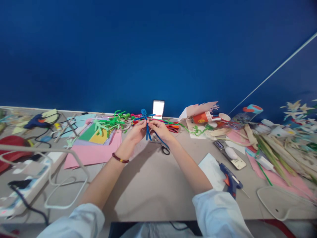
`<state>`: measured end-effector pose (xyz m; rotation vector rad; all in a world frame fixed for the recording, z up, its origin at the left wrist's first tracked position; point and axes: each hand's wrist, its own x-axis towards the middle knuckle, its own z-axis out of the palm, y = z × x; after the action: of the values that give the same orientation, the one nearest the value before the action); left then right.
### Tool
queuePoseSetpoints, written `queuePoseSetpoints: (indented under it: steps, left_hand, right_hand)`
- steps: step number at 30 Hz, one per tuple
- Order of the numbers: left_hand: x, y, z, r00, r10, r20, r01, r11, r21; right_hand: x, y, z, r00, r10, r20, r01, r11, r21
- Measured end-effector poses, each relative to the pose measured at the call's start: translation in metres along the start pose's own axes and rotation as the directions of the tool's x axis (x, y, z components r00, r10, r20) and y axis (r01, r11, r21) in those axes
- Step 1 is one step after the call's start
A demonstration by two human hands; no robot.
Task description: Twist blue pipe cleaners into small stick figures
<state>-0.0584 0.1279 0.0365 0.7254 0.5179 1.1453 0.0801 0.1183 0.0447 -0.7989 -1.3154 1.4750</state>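
Pale sleeves (pixel 215 211) are seen at the bottom edge, with bare bench (pixel 148 185) left open between the forearms. At frame centre a blue pipe-cleaner figure (pixel 146 125) is pinched between the fingers (pixel 151 123) of the left hand (pixel 137 131) and right hand (pixel 160 129), just above the scissors (pixel 163 149). The white card (pixel 158 109) behind is blurred.

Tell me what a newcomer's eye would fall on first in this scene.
First comes the blue pipe-cleaner figure, pinched between the left hand and the right hand above the middle of the table, against a deep blue wall. Next come the tangle of green pipe cleaners by the coloured paper sheets left of the hands, and the blue glue gun lying right of the right forearm.
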Motion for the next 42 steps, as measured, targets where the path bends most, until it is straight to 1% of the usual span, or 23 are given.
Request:
queuePoseSetpoints:
  steps: [2, 4, 6, 8, 10, 12, 13, 14, 15, 17, 18, 19, 20, 22, 24, 26, 28, 30, 32, 35, 38, 42]
  left_hand:
    - [-0.002, 0.001, 0.001, 0.998, -0.049, 0.026, 0.048, 0.999, 0.01]
    - [-0.004, 0.002, 0.003, 0.994, -0.102, 0.033, 0.1, 0.994, 0.034]
    - [-0.005, 0.003, 0.006, 0.993, -0.115, 0.026, 0.113, 0.992, 0.051]
    - [-0.005, 0.004, 0.011, 0.995, -0.094, 0.018, 0.093, 0.994, 0.056]
    - [-0.005, 0.004, 0.014, 0.998, -0.059, -0.01, 0.059, 0.997, 0.055]
    - [-0.004, 0.002, 0.016, 0.998, 0.0, -0.069, 0.004, 0.998, 0.055]
    - [-0.003, 0.001, 0.016, 0.993, 0.039, -0.11, -0.032, 0.998, 0.059]
    - [-0.003, -0.001, 0.016, 0.985, 0.077, -0.153, -0.068, 0.996, 0.065]
    - [-0.002, -0.002, 0.016, 0.977, 0.106, -0.187, -0.093, 0.993, 0.074]
    - [-0.003, -0.003, 0.015, 0.966, 0.134, -0.222, -0.117, 0.989, 0.09]
    - [-0.003, -0.003, 0.015, 0.965, 0.138, -0.224, -0.119, 0.988, 0.096]
    - [-0.003, -0.002, 0.014, 0.965, 0.142, -0.22, -0.122, 0.987, 0.102]
    - [-0.003, -0.002, 0.014, 0.965, 0.149, -0.214, -0.128, 0.986, 0.107]
    - [-0.004, 0.001, 0.013, 0.966, 0.166, -0.197, -0.145, 0.982, 0.118]
    - [-0.004, 0.004, 0.012, 0.969, 0.177, -0.17, -0.156, 0.98, 0.126]
    - [-0.003, 0.005, 0.011, 0.977, 0.165, -0.138, -0.149, 0.982, 0.117]
    - [-0.002, 0.005, 0.01, 0.985, 0.133, -0.113, -0.124, 0.989, 0.084]
    - [-0.001, 0.004, 0.011, 0.99, 0.1, -0.103, -0.096, 0.995, 0.042]
    - [-0.001, 0.003, 0.012, 0.992, 0.066, -0.104, -0.066, 0.998, 0.003]
    - [-0.003, 0.003, 0.015, 0.995, 0.004, -0.102, -0.008, 0.999, -0.036]
    - [-0.006, 0.004, 0.016, 0.994, -0.037, -0.104, 0.034, 0.999, -0.038]
    - [-0.006, 0.004, 0.016, 0.994, -0.017, -0.112, 0.019, 1.0, 0.015]
  right_hand:
    - [-0.001, -0.002, -0.001, 0.986, 0.146, 0.086, -0.158, 0.976, 0.148]
    - [-0.002, -0.005, -0.002, 0.957, 0.238, 0.164, -0.273, 0.933, 0.233]
    - [-0.004, -0.008, -0.003, 0.946, 0.266, 0.184, -0.306, 0.92, 0.246]
    - [-0.004, -0.01, -0.002, 0.963, 0.247, 0.112, -0.264, 0.947, 0.185]
    - [-0.004, -0.01, 0.0, 0.984, 0.175, -0.01, -0.174, 0.982, 0.068]
    - [-0.005, -0.01, 0.002, 0.992, 0.05, -0.12, -0.06, 0.994, -0.087]
    - [-0.005, -0.01, 0.003, 0.987, -0.033, -0.156, 0.004, 0.983, -0.182]
    - [-0.006, -0.01, 0.004, 0.976, -0.126, -0.177, 0.071, 0.955, -0.286]
    - [-0.007, -0.01, 0.005, 0.959, -0.221, -0.179, 0.135, 0.909, -0.395]
    - [-0.009, -0.011, 0.007, 0.915, -0.378, -0.141, 0.232, 0.778, -0.584]
    - [-0.01, -0.012, 0.009, 0.899, -0.423, -0.116, 0.256, 0.72, -0.645]
    - [-0.011, -0.013, 0.009, 0.892, -0.442, -0.095, 0.265, 0.681, -0.683]
    - [-0.012, -0.014, 0.01, 0.893, -0.444, -0.081, 0.266, 0.662, -0.701]
    - [-0.012, -0.016, 0.01, 0.909, -0.413, -0.057, 0.262, 0.672, -0.693]
    - [-0.011, -0.018, 0.009, 0.928, -0.372, -0.031, 0.262, 0.706, -0.658]
    - [-0.01, -0.019, 0.006, 0.933, -0.359, -0.012, 0.275, 0.735, -0.619]
    - [-0.009, -0.017, 0.003, 0.93, -0.368, -0.02, 0.288, 0.759, -0.584]
    - [-0.007, -0.014, 0.001, 0.932, -0.356, -0.064, 0.274, 0.81, -0.519]
    - [-0.005, -0.01, 0.001, 0.948, -0.292, -0.123, 0.218, 0.884, -0.414]
    - [-0.003, -0.006, 0.004, 0.976, -0.131, -0.174, 0.088, 0.968, -0.237]
    - [-0.002, -0.005, 0.006, 0.982, -0.02, -0.19, -0.005, 0.992, -0.127]
    - [-0.002, -0.005, 0.007, 0.985, 0.005, -0.173, -0.021, 0.996, -0.091]
